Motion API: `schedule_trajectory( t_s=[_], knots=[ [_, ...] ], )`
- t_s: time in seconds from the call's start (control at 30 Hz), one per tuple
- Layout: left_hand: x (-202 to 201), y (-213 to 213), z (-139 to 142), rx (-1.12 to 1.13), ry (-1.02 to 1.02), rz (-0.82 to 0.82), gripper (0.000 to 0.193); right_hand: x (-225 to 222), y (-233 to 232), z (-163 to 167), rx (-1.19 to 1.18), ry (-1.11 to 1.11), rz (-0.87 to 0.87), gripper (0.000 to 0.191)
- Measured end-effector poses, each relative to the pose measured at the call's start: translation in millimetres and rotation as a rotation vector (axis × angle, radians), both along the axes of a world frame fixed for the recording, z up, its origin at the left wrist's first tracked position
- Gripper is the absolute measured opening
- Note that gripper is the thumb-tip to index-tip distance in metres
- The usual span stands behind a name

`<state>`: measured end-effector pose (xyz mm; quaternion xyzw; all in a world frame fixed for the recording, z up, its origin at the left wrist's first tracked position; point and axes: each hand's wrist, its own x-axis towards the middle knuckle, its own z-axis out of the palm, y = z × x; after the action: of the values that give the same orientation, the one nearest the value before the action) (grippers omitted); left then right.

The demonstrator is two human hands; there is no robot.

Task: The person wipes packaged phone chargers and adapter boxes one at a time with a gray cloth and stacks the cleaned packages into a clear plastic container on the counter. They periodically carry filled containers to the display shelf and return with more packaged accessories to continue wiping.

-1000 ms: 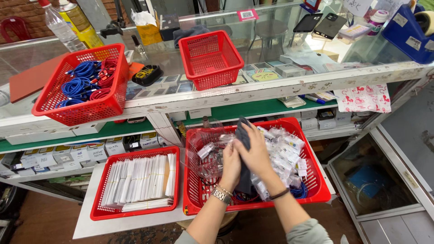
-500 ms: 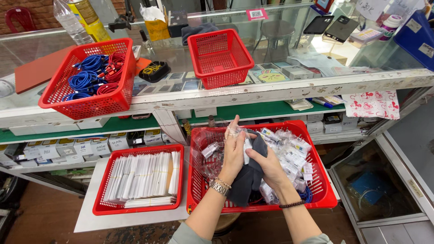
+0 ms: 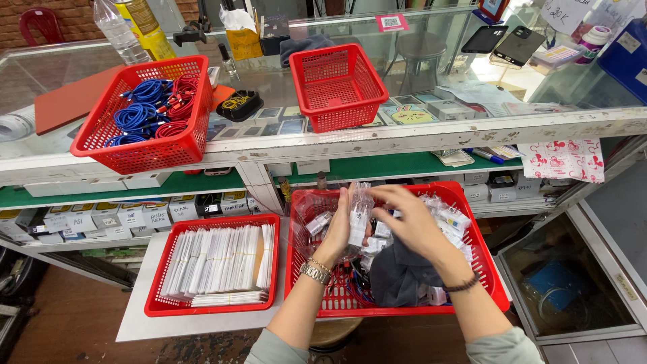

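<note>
My left hand (image 3: 342, 228) holds a small clear packet with a white charger (image 3: 359, 214) above a red basket (image 3: 485, 269) full of several similar clear packets. My right hand (image 3: 410, 221) reaches across the packet's top edge, fingers touching it. A dark grey cloth (image 3: 397, 273) lies in the basket under my right wrist. A gold watch sits on my left wrist and a dark band on my right.
A red basket of white flat packs (image 3: 219, 259) sits to the left on a white board. On the glass counter stand a red basket of blue and red cables (image 3: 151, 114) and an empty red basket (image 3: 337, 84). Green shelves hold small boxes.
Both hands rose from the dark cloth. The left hand now holds a clear charger packet up, and the right hand has come onto it.
</note>
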<state>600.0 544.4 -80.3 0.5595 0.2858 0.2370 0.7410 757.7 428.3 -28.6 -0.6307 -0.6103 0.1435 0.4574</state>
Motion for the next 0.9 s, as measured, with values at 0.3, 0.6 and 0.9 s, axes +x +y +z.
schedule_trajectory(
  t_s=[0.3, 0.6, 0.9],
  knots=[
    [-26.5, 9.8, 27.6, 0.587, 0.228, 0.295, 0.059, -31.6, 70.4, -14.6, -0.214, 0.682, 0.277, 0.034],
    [-65.0, 72.2, 24.8, 0.817, 0.13, 0.198, 0.055, -57.6, 126.9, -7.4, -0.154, 0.163, 0.076, 0.065],
    [-15.8, 112.7, -43.5, 0.332, 0.687, 0.373, 0.045, -26.9, 137.4, -37.7, -0.039, 0.341, 0.041, 0.047]
  ],
)
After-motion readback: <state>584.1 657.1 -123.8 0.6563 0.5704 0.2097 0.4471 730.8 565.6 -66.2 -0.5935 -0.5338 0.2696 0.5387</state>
